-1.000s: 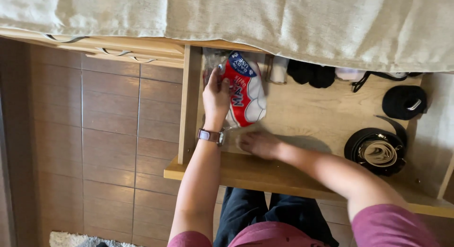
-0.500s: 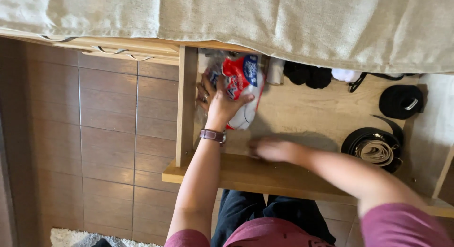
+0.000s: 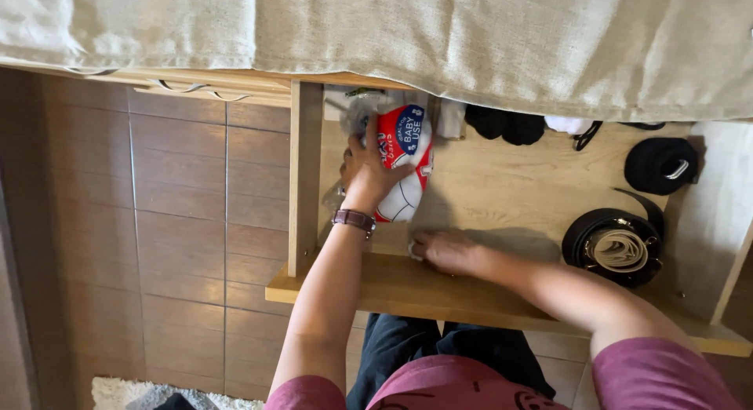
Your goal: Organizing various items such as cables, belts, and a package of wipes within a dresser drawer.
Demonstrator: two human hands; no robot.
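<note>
I look down into an open wooden drawer (image 3: 502, 186). My left hand (image 3: 367, 173), with a watch on its wrist, grips a red, white and blue plastic bag (image 3: 404, 163) of cotton balls at the drawer's back left corner. My right hand (image 3: 443, 251) lies on the drawer bottom close to the front wall, fingers curled over something small and pale; what it is I cannot tell.
Two coiled dark belts (image 3: 616, 247) (image 3: 661, 165) lie at the drawer's right. Dark rolled socks (image 3: 503, 124) sit along the back. A beige bedspread (image 3: 471, 41) hangs over the back edge. Brown floor tiles (image 3: 180, 206) lie to the left.
My left hand has closed around the bag and turned it toward the back left corner. My right hand slid a little right, then settled back near the front wall.
</note>
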